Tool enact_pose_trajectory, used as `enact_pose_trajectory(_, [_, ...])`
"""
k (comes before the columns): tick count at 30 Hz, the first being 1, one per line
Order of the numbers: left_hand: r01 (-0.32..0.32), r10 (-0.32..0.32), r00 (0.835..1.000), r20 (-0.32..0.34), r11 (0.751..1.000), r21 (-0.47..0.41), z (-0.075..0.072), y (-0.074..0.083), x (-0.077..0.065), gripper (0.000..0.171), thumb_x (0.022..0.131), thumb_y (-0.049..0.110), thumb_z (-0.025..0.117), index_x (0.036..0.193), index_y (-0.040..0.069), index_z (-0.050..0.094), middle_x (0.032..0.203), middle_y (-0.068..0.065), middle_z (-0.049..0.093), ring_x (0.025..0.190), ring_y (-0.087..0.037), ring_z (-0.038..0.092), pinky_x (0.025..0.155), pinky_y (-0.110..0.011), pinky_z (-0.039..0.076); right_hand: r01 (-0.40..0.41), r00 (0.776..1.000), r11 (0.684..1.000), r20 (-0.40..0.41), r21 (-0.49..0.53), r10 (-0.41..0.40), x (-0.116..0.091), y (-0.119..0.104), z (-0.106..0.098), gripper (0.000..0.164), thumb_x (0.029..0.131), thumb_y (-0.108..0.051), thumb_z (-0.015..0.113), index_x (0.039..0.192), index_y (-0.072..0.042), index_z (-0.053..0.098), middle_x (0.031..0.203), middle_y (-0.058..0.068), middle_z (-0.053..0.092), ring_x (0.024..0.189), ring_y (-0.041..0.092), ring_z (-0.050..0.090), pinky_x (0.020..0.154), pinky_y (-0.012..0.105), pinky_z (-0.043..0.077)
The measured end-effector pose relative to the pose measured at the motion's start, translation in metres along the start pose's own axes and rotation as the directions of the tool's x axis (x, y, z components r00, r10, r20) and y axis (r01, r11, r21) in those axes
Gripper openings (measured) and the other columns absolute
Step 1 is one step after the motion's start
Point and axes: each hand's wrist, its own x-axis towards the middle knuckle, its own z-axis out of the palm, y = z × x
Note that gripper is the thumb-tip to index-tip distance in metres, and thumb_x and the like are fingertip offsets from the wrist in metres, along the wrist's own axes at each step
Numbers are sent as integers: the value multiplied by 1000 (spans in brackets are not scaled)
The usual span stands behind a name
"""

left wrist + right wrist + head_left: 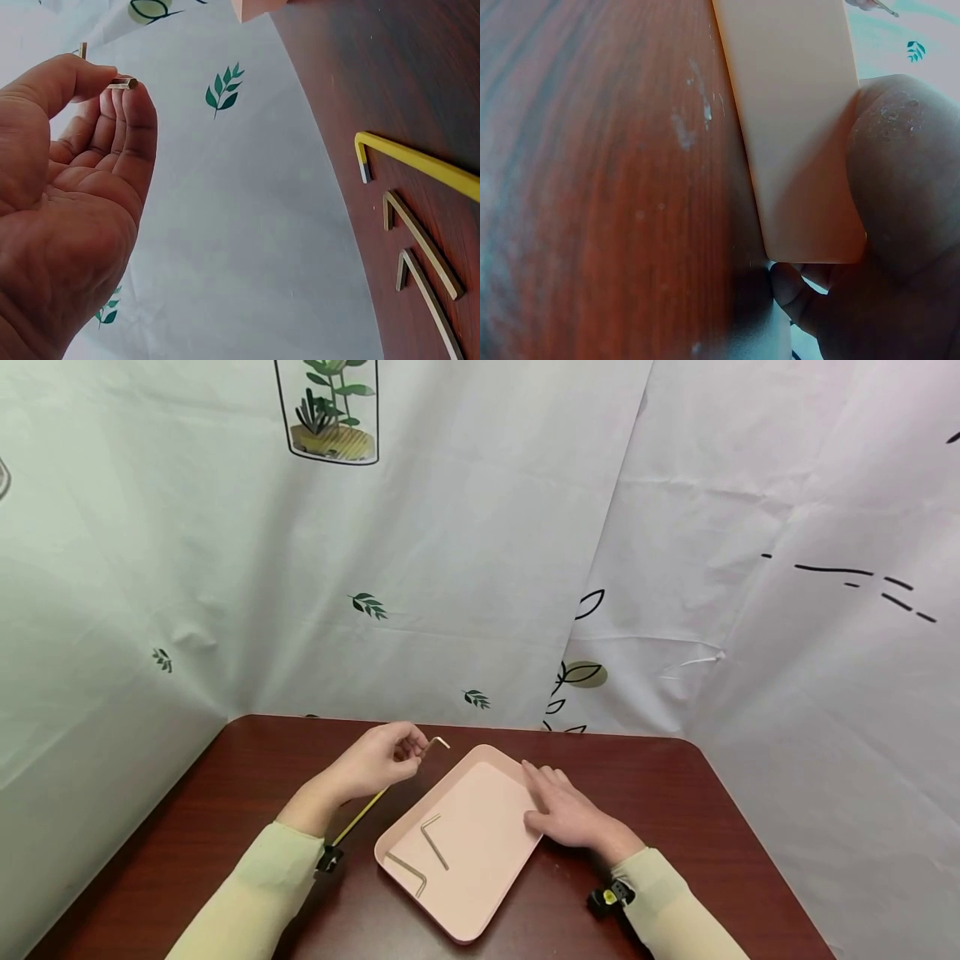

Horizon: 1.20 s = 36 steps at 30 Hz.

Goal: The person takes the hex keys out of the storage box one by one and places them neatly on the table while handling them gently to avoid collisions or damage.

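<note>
My left hand point(382, 762) is raised over the table, left of the tray's far end. Between thumb and fingers it pinches a small brass-coloured hex key point(124, 83), its bent end point(441, 741) sticking out to the right. My right hand point(566, 806) grips the right rim of a pink rectangular tray point(480, 793), its thumb over the edge. Two bent hex keys lie inside the tray, one near the middle point(433, 843) and another by the near-left wall point(411, 872).
A yellow hex key point(420, 163) lies on the dark red wooden table point(645, 802) left of the tray. Beside it in the left wrist view are two brass-coloured hex keys point(426, 244), which my left arm hides in the head view. White printed curtains point(465, 543) surround the table.
</note>
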Motion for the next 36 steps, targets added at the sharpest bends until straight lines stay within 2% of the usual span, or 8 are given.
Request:
enact_pose_trajectory(6, [25, -25, 1000, -19, 1000, -16, -5, 1, -4, 17, 96, -1, 74, 110, 7, 70, 101, 1, 70, 93, -16, 66, 82, -34, 58, -17, 1000, 1000, 9, 11, 17, -1, 0, -1, 89, 96, -25, 66, 173, -1, 30, 144, 19, 53, 130, 33, 46, 112, 53, 43])
enact_pose_trajectory(14, [29, -30, 999, -37, 999, -19, -10, -4, -9, 17, 97, -1, 74, 111, 7, 70, 101, 0, 70, 93, -16, 66, 82, -33, 57, -10, 1000, 1000, -1, 10, 10, -1, 0, 0, 88, 96, -24, 67, 173, 0, 31, 133, 12, 54, 123, 28, 46, 107, 50, 44])
enact_pose_trajectory(23, [23, -23, 998, -50, 1000, -3, -16, -10, -15, 17, 96, -2, 75, 108, 9, 69, 97, 2, 68, 89, -17, 66, 80, -32, 57, -20, 1000, 1000, 9, 22, 19, -2, 1, 0, 89, 96, -25, 65, 174, -2, 30, 146, 18, 52, 131, 32, 45, 112, 52, 43])
enact_pose_trajectory(31, [12, -10, 998, -68, 1000, 18, -18, -19, -19, 18, 93, -4, 76, 105, 7, 69, 96, 1, 68, 86, -13, 65, 78, -30, 57, -13, 1000, 1000, 4, 12, 13, -1, 0, 0, 89, 95, -25, 66, 173, -1, 31, 141, 16, 54, 128, 31, 46, 110, 51, 44])
enact_pose_trajectory(36, [18, -16, 997, -73, 999, 30, -22, -23, -24, 19, 92, -6, 76, 105, 6, 69, 96, 0, 67, 86, -13, 64, 77, -30, 56, -12, 1000, 1000, 7, 10, 12, 0, 0, -1, 88, 96, -25, 65, 173, -1, 30, 143, 17, 53, 129, 31, 46, 111, 51, 43])
